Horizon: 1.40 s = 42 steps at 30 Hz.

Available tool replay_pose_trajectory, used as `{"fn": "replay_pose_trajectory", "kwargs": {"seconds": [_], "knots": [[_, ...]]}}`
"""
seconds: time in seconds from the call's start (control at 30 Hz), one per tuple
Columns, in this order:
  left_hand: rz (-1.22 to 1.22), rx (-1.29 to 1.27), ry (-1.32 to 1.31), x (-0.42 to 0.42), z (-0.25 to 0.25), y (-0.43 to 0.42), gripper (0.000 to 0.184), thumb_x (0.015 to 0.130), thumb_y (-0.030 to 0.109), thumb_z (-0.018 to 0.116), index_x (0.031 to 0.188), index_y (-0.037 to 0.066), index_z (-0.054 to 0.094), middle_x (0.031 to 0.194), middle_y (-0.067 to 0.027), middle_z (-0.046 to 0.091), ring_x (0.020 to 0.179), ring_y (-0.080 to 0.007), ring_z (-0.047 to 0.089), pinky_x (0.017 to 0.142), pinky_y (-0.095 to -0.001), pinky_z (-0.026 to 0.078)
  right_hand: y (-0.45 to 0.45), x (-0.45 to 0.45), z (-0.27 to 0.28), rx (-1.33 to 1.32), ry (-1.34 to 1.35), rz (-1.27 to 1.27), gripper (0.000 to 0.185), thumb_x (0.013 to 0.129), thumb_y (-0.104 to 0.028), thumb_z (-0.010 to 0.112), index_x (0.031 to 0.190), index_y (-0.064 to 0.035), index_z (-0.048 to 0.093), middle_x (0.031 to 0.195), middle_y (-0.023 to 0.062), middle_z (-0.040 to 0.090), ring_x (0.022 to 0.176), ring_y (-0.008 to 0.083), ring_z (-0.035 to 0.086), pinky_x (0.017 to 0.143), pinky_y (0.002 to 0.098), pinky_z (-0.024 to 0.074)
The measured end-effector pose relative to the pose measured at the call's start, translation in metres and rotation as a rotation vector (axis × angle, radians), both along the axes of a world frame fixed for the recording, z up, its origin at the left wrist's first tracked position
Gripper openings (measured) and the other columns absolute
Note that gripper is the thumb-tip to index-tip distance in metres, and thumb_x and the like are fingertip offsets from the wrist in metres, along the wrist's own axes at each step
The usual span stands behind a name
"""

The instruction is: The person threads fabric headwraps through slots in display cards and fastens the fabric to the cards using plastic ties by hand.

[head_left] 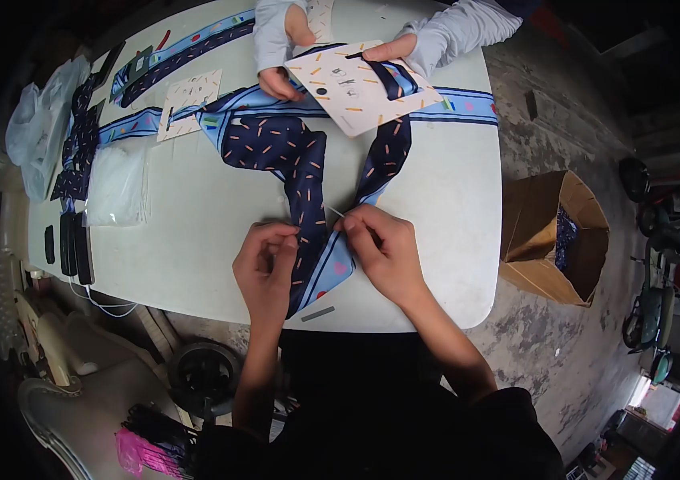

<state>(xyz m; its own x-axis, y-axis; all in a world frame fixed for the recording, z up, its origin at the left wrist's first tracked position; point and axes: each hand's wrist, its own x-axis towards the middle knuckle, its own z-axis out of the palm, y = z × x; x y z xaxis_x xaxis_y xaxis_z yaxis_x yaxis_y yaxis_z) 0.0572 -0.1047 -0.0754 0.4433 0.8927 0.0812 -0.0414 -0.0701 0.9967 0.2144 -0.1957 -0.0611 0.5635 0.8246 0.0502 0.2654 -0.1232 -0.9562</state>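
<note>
A long navy scarf (305, 188) with a small orange pencil print and a light blue striped side lies folded in front of me. My left hand (268, 260) is closed at the scarf's left edge, thumb and fingers pinched on the cloth. Beside the scarf's light blue part, my right hand (380, 250) pinches a thin pale strip (335, 210) that sticks out from its fingertips. Across the table, another person's hands hold a pencil-printed card (348, 88) with a scarf end threaded through its slot. A small grey strip (318, 314) lies near the front edge.
More scarves (188, 48) and a second printed card (188, 104) lie at the back left of the white table (436, 264). Clear plastic bags (118, 184) and dark phone-like devices (76, 248) are at the left. An open paper bag (532, 248) stands on the right, holding patterned cloth.
</note>
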Motion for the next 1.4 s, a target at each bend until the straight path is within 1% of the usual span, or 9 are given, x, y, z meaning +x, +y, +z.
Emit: {"fn": "replay_pose_trajectory", "kwargs": {"seconds": [0.33,0.43,0.83,0.93,1.03,1.13,1.23,1.33,1.4], "knots": [[-0.014,0.025,0.019,-0.001,-0.001,0.001,0.011,0.095,-0.007,0.061,0.105,-0.003,0.065,0.094,-0.0045,0.063,0.078,-0.0076,0.059,0.068,-0.0204,0.049,0.000,-0.001,-0.006,0.028,-0.012,-0.010,0.017,0.100,-0.009,0.059,0.090,-0.0001,0.070,0.064,0.0037,0.059,0.056,0.0081,0.048,0.054,0.0265,0.0383],[-0.013,0.015,0.007,-0.001,-0.001,0.001,0.011,0.095,-0.007,0.062,0.105,-0.003,0.065,0.095,-0.0046,0.063,0.078,-0.0076,0.059,0.068,-0.0204,0.049,0.000,0.000,-0.002,-0.005,0.007,0.000,0.011,0.095,-0.008,0.063,0.090,0.0002,0.068,0.071,0.0128,0.061,0.055,0.0201,0.054,0.054,0.0326,0.0414],[-0.015,0.030,0.002,-0.002,-0.004,0.002,0.011,0.094,-0.007,0.063,0.105,-0.003,0.065,0.096,-0.0047,0.063,0.080,-0.0077,0.060,0.069,-0.0199,0.050,-0.001,0.000,-0.001,-0.020,0.002,0.000,0.010,0.095,-0.007,0.063,0.090,-0.0003,0.068,0.070,0.0118,0.063,0.053,0.0190,0.054,0.052,0.0319,0.0409],[-0.016,0.025,0.002,-0.001,-0.003,0.002,0.012,0.094,-0.007,0.062,0.105,-0.003,0.065,0.096,-0.0048,0.063,0.080,-0.0076,0.060,0.069,-0.0197,0.050,0.000,-0.001,0.001,-0.021,0.003,0.004,0.016,0.098,-0.007,0.059,0.091,0.0003,0.071,0.064,0.0035,0.057,0.056,0.0080,0.046,0.054,0.0266,0.0368],[-0.014,0.027,0.009,-0.001,-0.002,0.001,0.012,0.094,-0.007,0.062,0.105,-0.003,0.065,0.096,-0.0049,0.063,0.080,-0.0076,0.060,0.069,-0.0197,0.050,0.000,-0.001,-0.001,-0.004,0.003,0.000,0.016,0.098,-0.008,0.059,0.091,0.0005,0.070,0.064,0.0037,0.057,0.056,0.0083,0.047,0.054,0.0266,0.0371],[-0.012,0.026,0.013,-0.001,-0.003,0.001,0.012,0.094,-0.008,0.062,0.105,-0.003,0.065,0.097,-0.0050,0.064,0.081,-0.0079,0.060,0.072,-0.0201,0.049,0.000,0.000,-0.001,0.004,-0.010,-0.001,0.011,0.096,-0.007,0.063,0.089,0.0000,0.067,0.070,0.0112,0.063,0.053,0.0177,0.054,0.053,0.0305,0.0413],[-0.009,0.032,0.014,-0.001,-0.005,0.002,0.013,0.093,-0.009,0.062,0.104,-0.003,0.065,0.097,-0.0051,0.064,0.082,-0.0083,0.060,0.075,-0.0207,0.047,0.000,0.001,0.005,-0.016,0.002,0.018,0.012,0.097,-0.008,0.062,0.090,-0.0001,0.067,0.071,0.0108,0.062,0.053,0.0170,0.053,0.053,0.0299,0.0413],[-0.003,0.010,0.011,-0.001,-0.003,0.001,0.013,0.093,-0.009,0.062,0.104,-0.003,0.065,0.096,-0.0048,0.064,0.083,-0.0085,0.060,0.076,-0.0212,0.046,-0.001,0.001,0.005,-0.003,0.018,0.016,0.012,0.097,-0.006,0.060,0.090,-0.0001,0.068,0.069,0.0079,0.060,0.054,0.0115,0.050,0.051,0.0286,0.0384],[-0.004,0.004,0.011,-0.001,-0.002,0.001,0.013,0.093,-0.009,0.061,0.104,-0.003,0.065,0.095,-0.0046,0.064,0.083,-0.0084,0.060,0.076,-0.0212,0.046,-0.004,0.002,0.001,-0.007,0.125,-0.008,0.015,0.099,-0.006,0.058,0.090,0.0000,0.069,0.068,0.0048,0.059,0.056,0.0078,0.048,0.052,0.0267,0.0367]]}}
